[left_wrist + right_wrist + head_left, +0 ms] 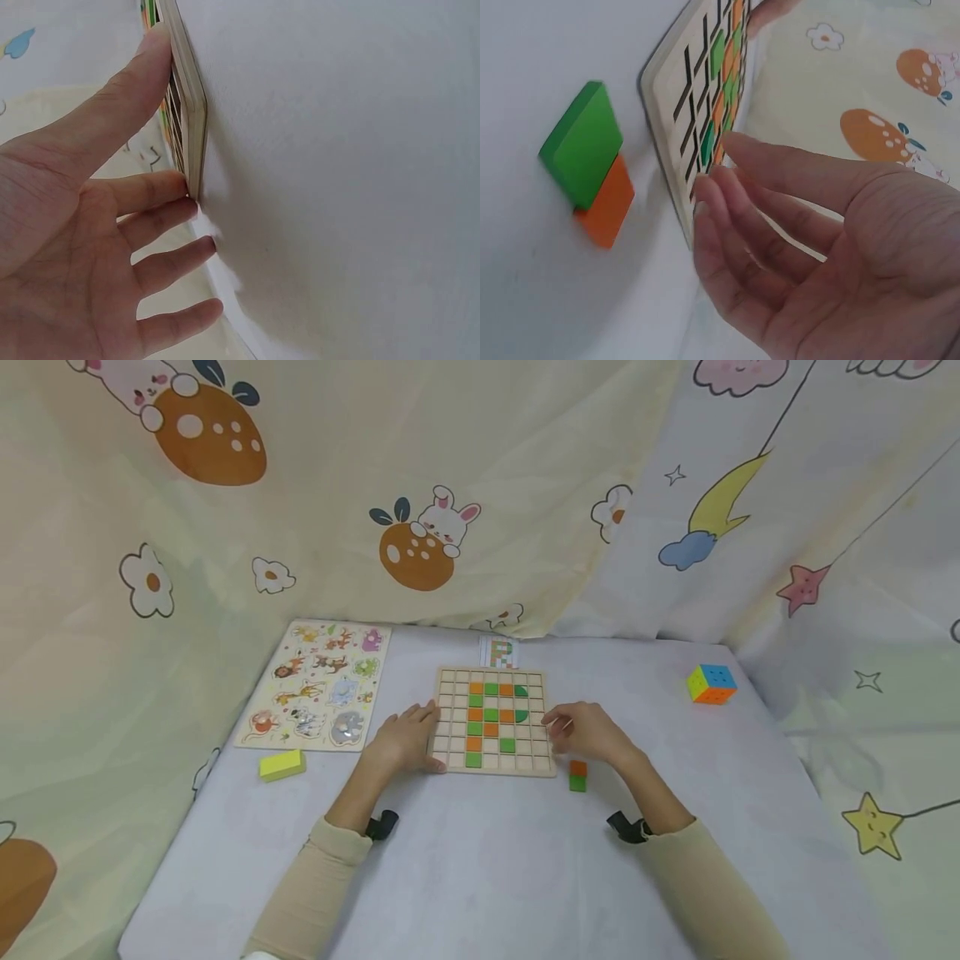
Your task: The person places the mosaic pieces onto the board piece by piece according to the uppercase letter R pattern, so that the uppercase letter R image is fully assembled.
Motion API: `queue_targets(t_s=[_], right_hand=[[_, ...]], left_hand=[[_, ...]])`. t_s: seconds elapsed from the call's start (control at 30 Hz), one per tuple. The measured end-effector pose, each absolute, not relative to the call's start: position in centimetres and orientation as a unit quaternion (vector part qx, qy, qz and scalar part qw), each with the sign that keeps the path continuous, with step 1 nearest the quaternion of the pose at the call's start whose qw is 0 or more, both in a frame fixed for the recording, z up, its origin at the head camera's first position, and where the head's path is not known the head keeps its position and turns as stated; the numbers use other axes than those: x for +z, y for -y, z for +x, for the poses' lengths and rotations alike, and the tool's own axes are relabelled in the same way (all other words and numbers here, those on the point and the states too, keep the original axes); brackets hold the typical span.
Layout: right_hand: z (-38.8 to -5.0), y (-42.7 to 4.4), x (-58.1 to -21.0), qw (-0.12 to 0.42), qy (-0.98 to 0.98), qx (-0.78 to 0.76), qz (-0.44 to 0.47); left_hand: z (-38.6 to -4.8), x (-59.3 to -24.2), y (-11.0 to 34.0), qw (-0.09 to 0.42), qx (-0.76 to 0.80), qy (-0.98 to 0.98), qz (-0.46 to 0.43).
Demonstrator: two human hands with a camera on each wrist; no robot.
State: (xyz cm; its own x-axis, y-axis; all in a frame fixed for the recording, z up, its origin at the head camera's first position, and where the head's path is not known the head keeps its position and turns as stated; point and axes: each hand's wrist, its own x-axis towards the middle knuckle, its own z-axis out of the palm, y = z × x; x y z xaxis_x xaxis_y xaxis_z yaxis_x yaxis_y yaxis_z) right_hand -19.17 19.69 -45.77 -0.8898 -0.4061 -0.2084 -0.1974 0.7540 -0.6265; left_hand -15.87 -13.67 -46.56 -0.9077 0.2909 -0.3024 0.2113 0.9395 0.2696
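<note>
A wooden grid board (495, 772) lies mid-table, its orange and green tiles laid in a P-like pattern. My left hand (405, 739) rests against the board's left edge with fingers stretched out. In the left wrist view, the thumb (124, 105) touches the board's rim. Beside the right edge is my right hand (588, 731), loosely curved with no tile visible in it. Its fingertips are close to the board; the right wrist view does not settle whether they touch. An orange tile (577, 768) and a green tile (577, 783) lie together by the board's near right corner.
Behind the board is a small pattern card (498, 652). An animal puzzle board (311, 727) lies at the left, with a yellow block (282, 766) in front of it. A coloured cube (711, 684) sits far right. Printed curtains (525, 460) hang along the table's back.
</note>
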Motion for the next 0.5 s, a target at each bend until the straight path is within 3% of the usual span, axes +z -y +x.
queue_targets(t_s=[0.17,0.5], right_hand=[[-18.6,-21.1,-45.8,0.201,-0.931,-0.270,-0.139],[-17.3,-22.8,-46.7,0.206,-0.940,-0.235,-0.136]], left_hand=[[-16.0,-46.9,13.8,0.168,0.115,-0.970,0.131],[-16.0,-47.1,13.7,0.159,0.117,-0.971,0.133]])
